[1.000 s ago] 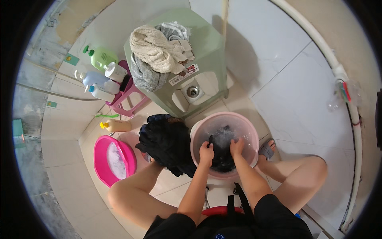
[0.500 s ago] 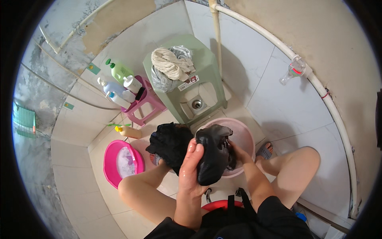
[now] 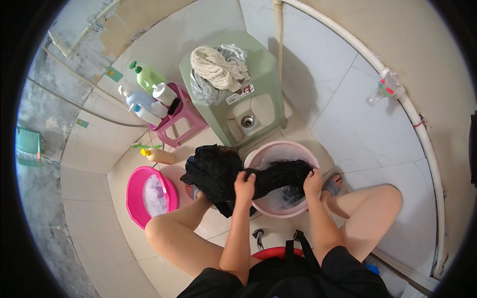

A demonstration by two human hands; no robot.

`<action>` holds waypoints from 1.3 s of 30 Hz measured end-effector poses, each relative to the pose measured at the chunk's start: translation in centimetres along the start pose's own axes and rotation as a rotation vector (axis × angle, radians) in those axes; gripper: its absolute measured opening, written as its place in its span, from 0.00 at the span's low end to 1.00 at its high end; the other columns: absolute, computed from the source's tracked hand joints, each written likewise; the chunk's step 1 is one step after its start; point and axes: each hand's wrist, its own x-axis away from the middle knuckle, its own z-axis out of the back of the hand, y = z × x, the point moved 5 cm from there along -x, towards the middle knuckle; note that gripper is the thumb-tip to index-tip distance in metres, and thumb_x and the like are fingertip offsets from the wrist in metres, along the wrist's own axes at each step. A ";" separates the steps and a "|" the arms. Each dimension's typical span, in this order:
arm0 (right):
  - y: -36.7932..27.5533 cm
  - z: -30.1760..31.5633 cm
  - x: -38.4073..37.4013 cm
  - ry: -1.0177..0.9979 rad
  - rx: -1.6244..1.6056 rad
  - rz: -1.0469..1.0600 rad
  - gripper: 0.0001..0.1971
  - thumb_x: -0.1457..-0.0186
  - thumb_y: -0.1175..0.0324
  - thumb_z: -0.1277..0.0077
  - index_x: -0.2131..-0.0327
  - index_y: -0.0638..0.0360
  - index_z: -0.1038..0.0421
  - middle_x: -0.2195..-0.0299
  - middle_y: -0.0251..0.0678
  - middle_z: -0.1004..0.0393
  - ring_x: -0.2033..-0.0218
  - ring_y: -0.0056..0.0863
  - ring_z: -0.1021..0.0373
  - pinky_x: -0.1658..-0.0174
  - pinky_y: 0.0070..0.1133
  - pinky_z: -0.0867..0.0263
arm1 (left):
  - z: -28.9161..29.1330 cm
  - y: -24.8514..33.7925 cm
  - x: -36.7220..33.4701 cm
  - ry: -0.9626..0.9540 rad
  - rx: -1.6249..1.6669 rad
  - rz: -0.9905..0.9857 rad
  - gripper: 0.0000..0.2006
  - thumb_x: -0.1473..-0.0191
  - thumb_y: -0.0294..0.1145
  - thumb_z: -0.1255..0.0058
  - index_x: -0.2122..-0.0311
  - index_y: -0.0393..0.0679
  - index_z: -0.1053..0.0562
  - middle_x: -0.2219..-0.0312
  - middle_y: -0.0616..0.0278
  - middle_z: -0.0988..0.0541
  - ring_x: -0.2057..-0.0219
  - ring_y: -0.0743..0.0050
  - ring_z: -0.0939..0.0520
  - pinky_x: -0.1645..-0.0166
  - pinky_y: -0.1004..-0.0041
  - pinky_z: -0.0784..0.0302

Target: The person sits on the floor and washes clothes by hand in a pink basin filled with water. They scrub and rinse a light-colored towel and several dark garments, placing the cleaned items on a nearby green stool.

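Observation:
A wet black garment (image 3: 278,177) stretches between my hands over a pale pink basin (image 3: 258,154) of sudsy water. My left hand (image 3: 244,186) is closed on its left end, beside the basin's left rim. At the right rim, my right hand (image 3: 313,182) grips the other end, where the fabric dips into the water. Just left of the basin sits a heap of black clothes (image 3: 208,169), and the garment's left end overlaps it. What the heap rests on is hidden, and the garment's kind cannot be made out.
A bright pink basin (image 3: 131,196) with suds stands beside my left knee. Pump bottles (image 3: 149,77) crowd a pink stool (image 3: 186,121); a yellow-capped bottle (image 3: 163,157) is on the floor. Beyond the basin, a green stool (image 3: 261,59) carries cream and grey cloths (image 3: 213,69). Tiled walls close in both sides.
The black fabric, bunched and raised close to me before, is now lowered and spread across the pale pink basin. My left hand has moved away from me; my right has shifted slightly right.

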 end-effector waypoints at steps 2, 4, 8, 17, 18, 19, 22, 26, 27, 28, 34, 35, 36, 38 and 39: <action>1.0 -0.6 0.6 -0.077 0.122 0.005 0.15 0.45 0.64 0.54 0.54 0.53 0.36 0.60 0.48 0.32 0.60 0.49 0.33 0.59 0.38 0.36 | -3.2 -1.6 0.5 -0.045 -0.703 0.040 0.30 0.53 0.36 0.44 0.45 0.37 0.37 0.54 0.44 0.30 0.54 0.49 0.27 0.49 0.61 0.32; 0.0 -1.2 2.1 -0.191 0.187 -0.030 0.18 0.45 0.63 0.54 0.50 0.50 0.39 0.60 0.48 0.36 0.58 0.49 0.34 0.60 0.40 0.35 | -5.9 -1.4 2.2 0.045 -0.891 -0.006 0.32 0.54 0.39 0.45 0.44 0.40 0.39 0.47 0.40 0.39 0.49 0.45 0.31 0.46 0.59 0.34; 0.7 -5.7 5.1 -0.504 0.305 0.056 0.26 0.49 0.62 0.50 0.45 0.44 0.41 0.58 0.48 0.41 0.58 0.49 0.34 0.58 0.37 0.33 | -10.7 -6.0 1.6 -0.204 -1.267 -0.450 0.33 0.49 0.38 0.50 0.38 0.51 0.46 0.38 0.48 0.51 0.38 0.49 0.47 0.38 0.50 0.50; 3.2 -8.6 0.3 -0.759 0.331 0.102 0.31 0.58 0.61 0.40 0.48 0.52 0.38 0.58 0.45 0.28 0.55 0.47 0.32 0.53 0.38 0.36 | -12.8 -15.8 -4.2 -0.588 -1.428 0.058 0.24 0.44 0.42 0.61 0.42 0.50 0.38 0.44 0.54 0.36 0.41 0.56 0.38 0.35 0.53 0.57; 2.7 -8.4 1.3 -0.655 0.333 0.042 0.31 0.59 0.62 0.39 0.48 0.53 0.38 0.58 0.46 0.28 0.54 0.47 0.33 0.53 0.38 0.36 | -13.1 -16.4 -4.4 -0.549 -1.468 0.043 0.23 0.44 0.42 0.62 0.43 0.49 0.37 0.45 0.55 0.34 0.42 0.58 0.37 0.35 0.53 0.57; 2.0 -8.1 2.3 -0.547 0.334 -0.021 0.32 0.59 0.64 0.39 0.49 0.55 0.38 0.58 0.46 0.28 0.54 0.48 0.33 0.52 0.38 0.37 | -13.4 -16.8 -4.3 -0.512 -1.508 0.023 0.23 0.44 0.41 0.63 0.44 0.48 0.35 0.45 0.55 0.33 0.42 0.59 0.36 0.35 0.53 0.57; -0.3 -7.0 4.1 -0.517 0.357 -0.257 0.22 0.56 0.69 0.43 0.55 0.61 0.32 0.59 0.49 0.28 0.55 0.48 0.32 0.52 0.37 0.36 | -13.5 -17.6 -2.9 -0.504 -1.523 -0.152 0.20 0.43 0.38 0.65 0.47 0.47 0.31 0.47 0.55 0.32 0.43 0.60 0.35 0.35 0.52 0.59; -0.2 -5.4 0.6 -0.815 0.403 -0.147 0.16 0.58 0.67 0.40 0.63 0.59 0.25 0.59 0.47 0.26 0.59 0.42 0.28 0.54 0.32 0.33 | -13.3 -16.9 -0.3 -0.644 -1.575 -0.319 0.19 0.43 0.37 0.66 0.51 0.46 0.27 0.48 0.54 0.30 0.44 0.57 0.35 0.36 0.46 0.62; -1.7 -3.9 -1.1 -0.802 0.342 -0.103 0.14 0.58 0.68 0.41 0.64 0.59 0.25 0.61 0.46 0.25 0.60 0.40 0.28 0.55 0.31 0.33 | -13.0 -16.3 0.5 -0.649 -1.625 -0.336 0.19 0.43 0.38 0.65 0.51 0.46 0.27 0.49 0.55 0.29 0.44 0.56 0.35 0.36 0.45 0.63; -3.2 -2.1 -2.9 -0.783 0.284 -0.064 0.12 0.58 0.69 0.41 0.66 0.58 0.24 0.62 0.45 0.24 0.61 0.39 0.27 0.56 0.30 0.33 | -13.2 -15.2 1.6 -0.659 -1.673 -0.359 0.19 0.43 0.38 0.63 0.52 0.45 0.27 0.49 0.55 0.29 0.44 0.55 0.34 0.37 0.44 0.63; -4.5 1.9 -5.2 -0.299 0.178 -0.138 0.06 0.53 0.72 0.50 0.68 0.55 0.28 0.70 0.43 0.24 0.66 0.42 0.28 0.62 0.33 0.33 | -14.3 -9.5 2.7 -0.990 -1.611 -0.055 0.21 0.49 0.42 0.54 0.53 0.42 0.25 0.52 0.53 0.25 0.47 0.49 0.31 0.39 0.41 0.56; -2.8 0.2 -4.7 -0.248 0.194 -0.062 0.08 0.53 0.73 0.50 0.66 0.56 0.30 0.70 0.41 0.25 0.65 0.42 0.28 0.63 0.34 0.34 | -14.4 -8.7 1.8 -0.978 -1.531 0.017 0.21 0.50 0.42 0.54 0.54 0.42 0.25 0.52 0.52 0.26 0.47 0.49 0.30 0.40 0.43 0.51; -2.4 -0.9 -3.7 -0.191 0.141 0.089 0.10 0.54 0.73 0.49 0.65 0.55 0.29 0.66 0.42 0.27 0.62 0.44 0.31 0.60 0.33 0.35 | -14.3 -8.2 1.0 -0.958 -1.448 0.094 0.21 0.50 0.42 0.53 0.54 0.41 0.25 0.52 0.51 0.26 0.48 0.48 0.29 0.41 0.45 0.47; -1.9 -3.1 -1.1 -0.183 0.172 0.259 0.15 0.55 0.72 0.48 0.60 0.54 0.30 0.60 0.45 0.32 0.58 0.47 0.36 0.56 0.34 0.37 | -14.8 -6.9 -1.1 -0.729 -1.159 0.132 0.19 0.50 0.40 0.54 0.58 0.39 0.25 0.56 0.47 0.25 0.52 0.47 0.27 0.53 0.61 0.27; -2.1 -4.3 0.4 -0.264 0.176 0.286 0.18 0.56 0.72 0.47 0.57 0.54 0.31 0.58 0.46 0.35 0.56 0.48 0.38 0.54 0.35 0.38 | -14.9 -5.8 -1.3 -0.555 -1.127 -0.070 0.19 0.50 0.39 0.54 0.55 0.41 0.28 0.57 0.49 0.26 0.52 0.48 0.28 0.52 0.61 0.29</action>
